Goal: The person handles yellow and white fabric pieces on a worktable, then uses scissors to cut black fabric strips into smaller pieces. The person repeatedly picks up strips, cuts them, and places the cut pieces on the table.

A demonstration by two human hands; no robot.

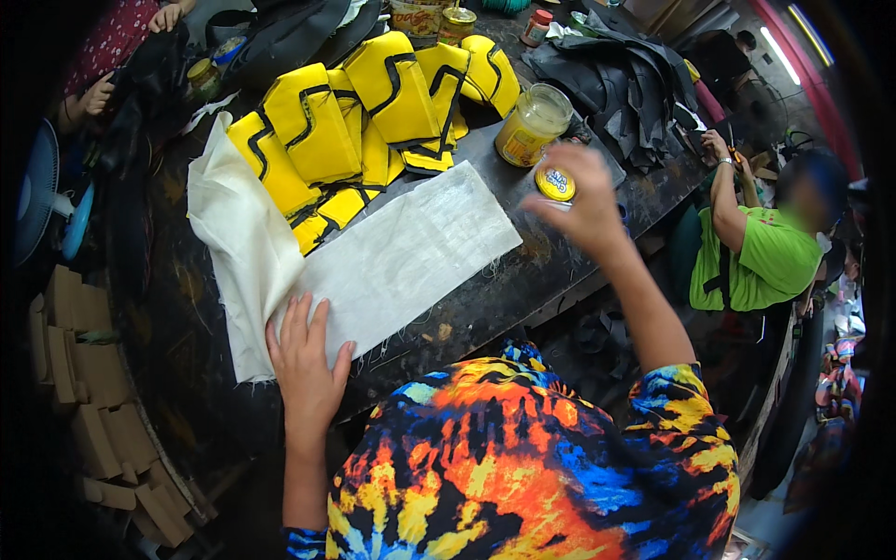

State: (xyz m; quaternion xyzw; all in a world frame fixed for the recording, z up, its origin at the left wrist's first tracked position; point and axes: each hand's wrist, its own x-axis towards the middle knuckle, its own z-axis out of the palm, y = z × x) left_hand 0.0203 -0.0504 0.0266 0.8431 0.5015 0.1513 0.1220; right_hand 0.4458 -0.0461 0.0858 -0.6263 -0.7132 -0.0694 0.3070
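Note:
My left hand (pixel 306 350) lies with its fingers spread on the near left part of a long off-white cloth strip (pixel 439 219), holding it against the dark table. The strip's far right part looks greyish and slightly shiny. At its left end, a loose length of the cream cloth (pixel 233 243) is bunched in folds. My right hand (pixel 590 198) is raised at the right, blurred, with thumb and fingers curved around a round yellow lid (pixel 555 184). Whether it grips the lid or hovers over it is unclear. Just beyond stands a wide glass jar (pixel 537 121) with yellowish contents.
Yellow padded pieces with black trim (pixel 313 126) are heaped behind the cloth. Black sheet pieces (pixel 616 84) pile up at the far right. A person in a green shirt (pixel 761 252) works at right; another person's hands (pixel 98 95) show far left. Brown cardboard pieces (pixel 98 373) stand left.

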